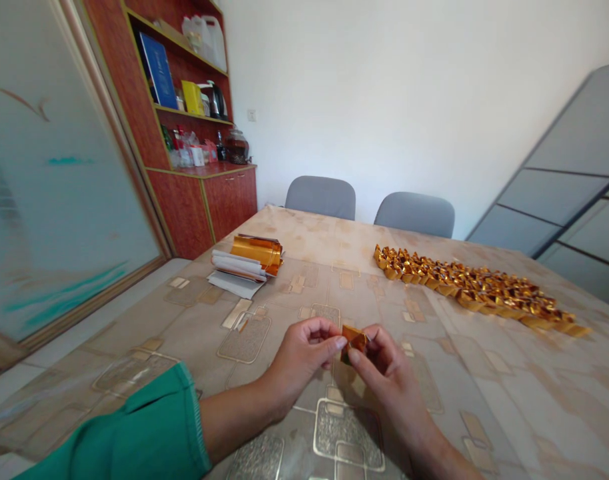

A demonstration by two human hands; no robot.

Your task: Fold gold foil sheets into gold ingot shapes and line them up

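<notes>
Between my two hands, just above the table, is a small piece of folded gold foil paper (353, 337). My left hand (307, 350) pinches its left edge between thumb and fingers. On the other side my right hand (387, 363) grips it, with the thumb pressed on the near face and the fingers behind. Part of the paper is hidden by my fingers. Farther off to the left lies a stack of gold and white paper sheets (257, 253), curled over. To the right, many folded gold paper pieces (464, 283) stand in close rows.
A patterned cover lies over the table (294, 393). Two grey chairs (320, 197) stand at the far edge. At the back left is a red-brown cabinet (184, 207) with shelves of bottles and boxes. A sliding glass door (59, 167) is on the left.
</notes>
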